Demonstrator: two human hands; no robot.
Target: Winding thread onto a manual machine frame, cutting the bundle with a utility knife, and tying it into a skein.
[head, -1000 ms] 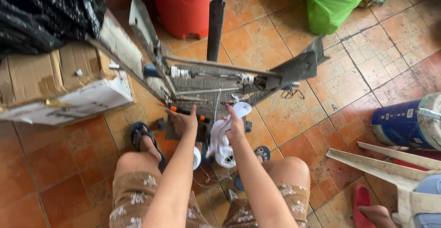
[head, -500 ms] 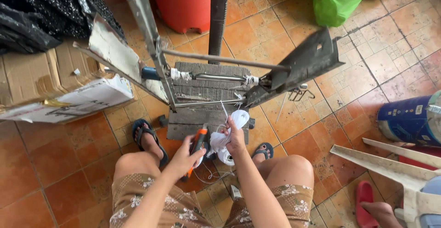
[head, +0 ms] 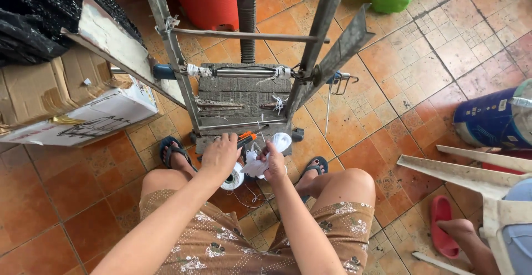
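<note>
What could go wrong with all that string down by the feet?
Loose white string dangles near the sandalled foot, so it might snag or tangle. The spool under the left hand sits free and could roll away. The tilted metal frame looks able to tip toward the knees.

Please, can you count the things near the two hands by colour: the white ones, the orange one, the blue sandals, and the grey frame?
White: 2 – thread spool under the left hand, white bundle in the right hand
Orange: 1 – orange-handled tool
Blue: 2 – sandals
Grey: 1 – metal frame
Total: 6
</note>
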